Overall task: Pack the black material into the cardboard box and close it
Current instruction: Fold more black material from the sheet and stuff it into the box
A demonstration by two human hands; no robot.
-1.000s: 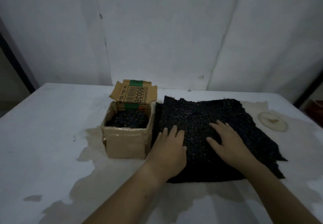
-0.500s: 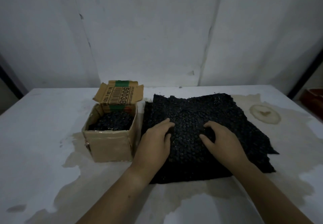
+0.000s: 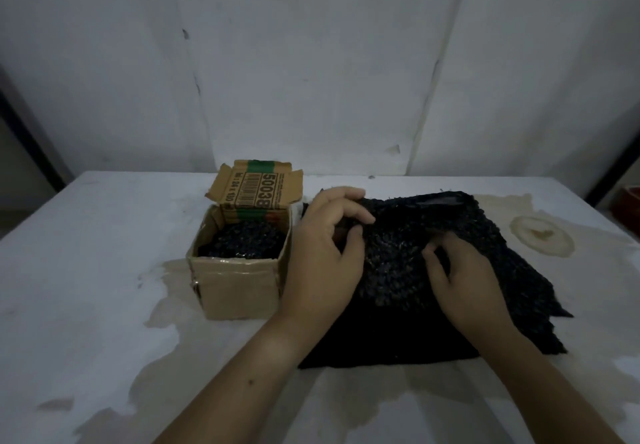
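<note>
A small cardboard box (image 3: 239,287) stands open on the white table, its printed back flap up. Some black material (image 3: 242,244) fills it nearly to the rim. To its right lies a large sheet of black bubbly material (image 3: 519,270), spread flat on the table. My left hand (image 3: 325,253) pinches the sheet near its far left edge, fingers curled into it. My right hand (image 3: 464,273) grips a bunch of the sheet at its middle, fingertips tucked under a fold.
The white table (image 3: 86,270) carries brownish stains around the box, under my arms and as a ring (image 3: 542,235) at the right. A white wall stands right behind the table. A dark red object (image 3: 628,204) shows at the far right edge.
Both hands went from lying flat on the sheet to curling and gripping it. The left hand moved toward the sheet's far left edge. The sheet's top edge has begun to lift and bunch.
</note>
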